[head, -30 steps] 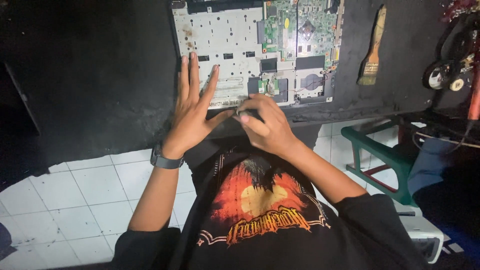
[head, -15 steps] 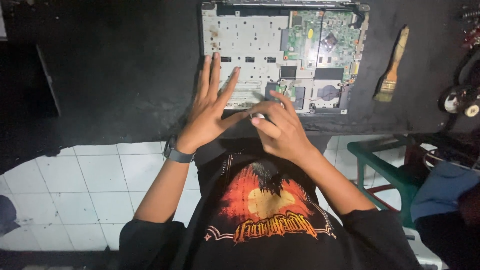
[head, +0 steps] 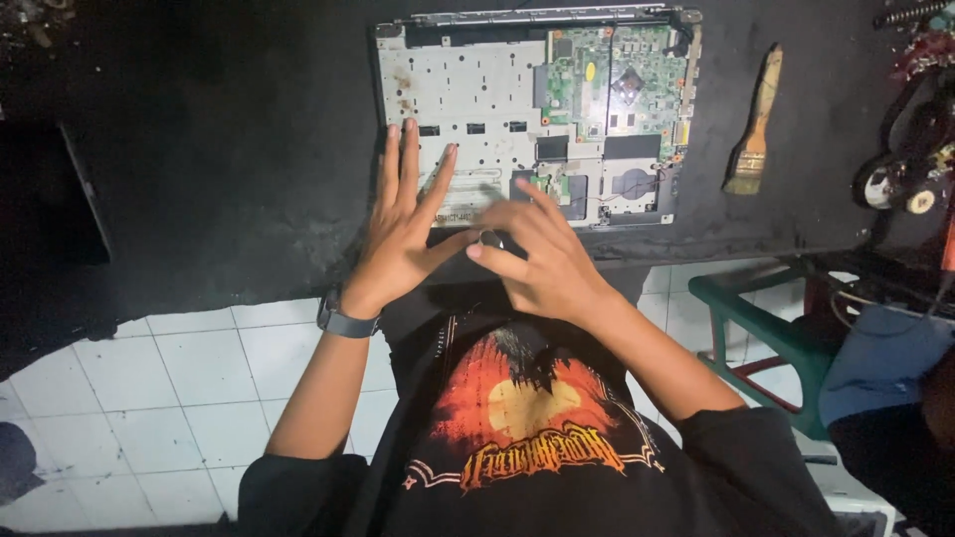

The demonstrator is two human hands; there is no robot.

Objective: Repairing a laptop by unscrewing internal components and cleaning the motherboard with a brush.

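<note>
black bench: left hand (head: 403, 234) fingers splayed on opened laptop (head: 532, 114); right hand (head: 542, 261) pinches small part (head: 489, 239).

The left hand (head: 406, 231) lies flat and open, palm down, its four fingers (head: 411, 169) stretched straight and close together toward 12 o'clock, the thumb splayed out toward 3 o'clock. Its wrist bends slightly, and the bare left forearm runs back from it toward 7 o'clock. The right hand (head: 542, 257) sits just beside it at 3 o'clock, back of the hand up, fingers loosely curled and angled toward 10 o'clock. Its thumb and forefinger pinch together near the left thumb's tip; whether the two hands touch cannot be told. The right forearm trails away toward 5 o'clock.
</note>
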